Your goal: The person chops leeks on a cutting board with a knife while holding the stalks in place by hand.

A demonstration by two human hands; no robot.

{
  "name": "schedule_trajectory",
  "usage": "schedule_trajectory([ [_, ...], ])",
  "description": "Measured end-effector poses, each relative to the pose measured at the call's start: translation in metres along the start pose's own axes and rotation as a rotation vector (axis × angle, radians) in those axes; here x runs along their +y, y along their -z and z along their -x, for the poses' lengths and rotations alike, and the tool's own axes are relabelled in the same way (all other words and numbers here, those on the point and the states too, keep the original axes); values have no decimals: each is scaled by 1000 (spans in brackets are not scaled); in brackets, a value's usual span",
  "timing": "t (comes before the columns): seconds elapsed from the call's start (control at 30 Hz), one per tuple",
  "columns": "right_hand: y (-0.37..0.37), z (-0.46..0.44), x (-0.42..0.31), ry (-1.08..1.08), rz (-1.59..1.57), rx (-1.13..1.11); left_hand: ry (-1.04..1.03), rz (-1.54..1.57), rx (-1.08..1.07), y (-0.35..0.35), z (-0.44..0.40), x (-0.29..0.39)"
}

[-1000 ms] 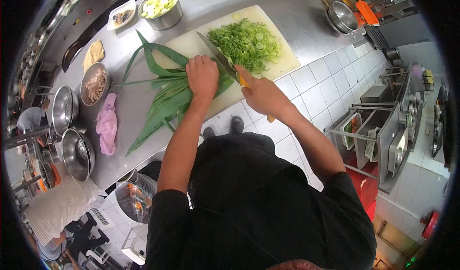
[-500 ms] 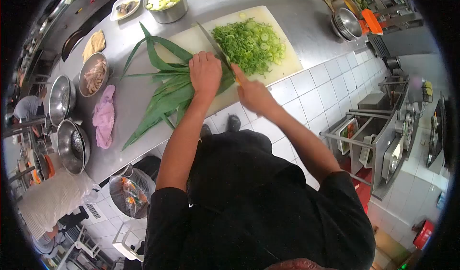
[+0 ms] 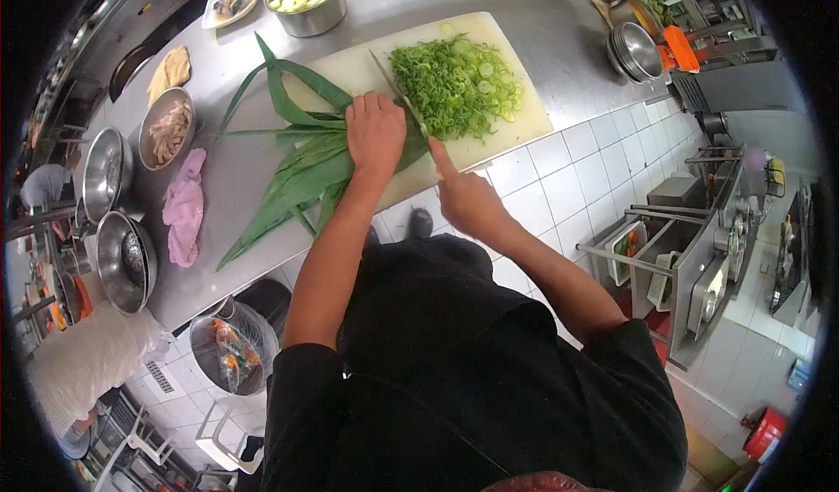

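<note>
Long green leaves (image 3: 301,182) lie across the left part of a pale cutting board (image 3: 516,121) and over the metal counter. My left hand (image 3: 376,134) presses on the bundle, its fingers bent together over the leaves. Just to its right, my right hand (image 3: 469,197) is wrapped round the handle of a knife (image 3: 398,93), index finger stretched towards the blade. The blade stands between the leaves and a heap of chopped greens (image 3: 454,86) on the board. The handle is mostly hidden by my fingers.
Behind the board are a metal pot of pale cut pieces (image 3: 313,20) and a white dish (image 3: 232,1). To the left are a bowl of meat strips (image 3: 166,129), a pink cloth (image 3: 183,208) and metal bowls (image 3: 122,260). Stacked bowls (image 3: 636,52) stand at right. A lined bin (image 3: 229,352) is below.
The knife and my right hand have shifted slightly against the leaves. My left hand stays on the bundle. The whole view has turned a little.
</note>
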State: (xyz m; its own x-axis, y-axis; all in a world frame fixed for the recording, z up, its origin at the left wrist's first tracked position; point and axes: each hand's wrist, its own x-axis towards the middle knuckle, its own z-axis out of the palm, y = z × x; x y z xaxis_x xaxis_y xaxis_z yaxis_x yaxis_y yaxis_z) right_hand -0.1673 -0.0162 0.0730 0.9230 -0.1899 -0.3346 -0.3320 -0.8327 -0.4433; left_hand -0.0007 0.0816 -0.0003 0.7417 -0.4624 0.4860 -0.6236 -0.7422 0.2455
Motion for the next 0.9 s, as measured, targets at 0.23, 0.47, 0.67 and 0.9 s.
schedule_trajectory([
  [0.23, 52, -40, -13, 42, -138, -56, -19, 23, 48, -4, 1, -5],
  [0.47, 99, 26, -40, -54, 20, -191, -15, 37, 29, -5, 3, -4],
  [0.67, 25, 12, -9, -36, -72, -85, 16, -15, -23, -4, 2, -2],
  [0.9, 62, -35, -16, 44, -134, -75, -25, 25, 55, -7, 4, -6],
])
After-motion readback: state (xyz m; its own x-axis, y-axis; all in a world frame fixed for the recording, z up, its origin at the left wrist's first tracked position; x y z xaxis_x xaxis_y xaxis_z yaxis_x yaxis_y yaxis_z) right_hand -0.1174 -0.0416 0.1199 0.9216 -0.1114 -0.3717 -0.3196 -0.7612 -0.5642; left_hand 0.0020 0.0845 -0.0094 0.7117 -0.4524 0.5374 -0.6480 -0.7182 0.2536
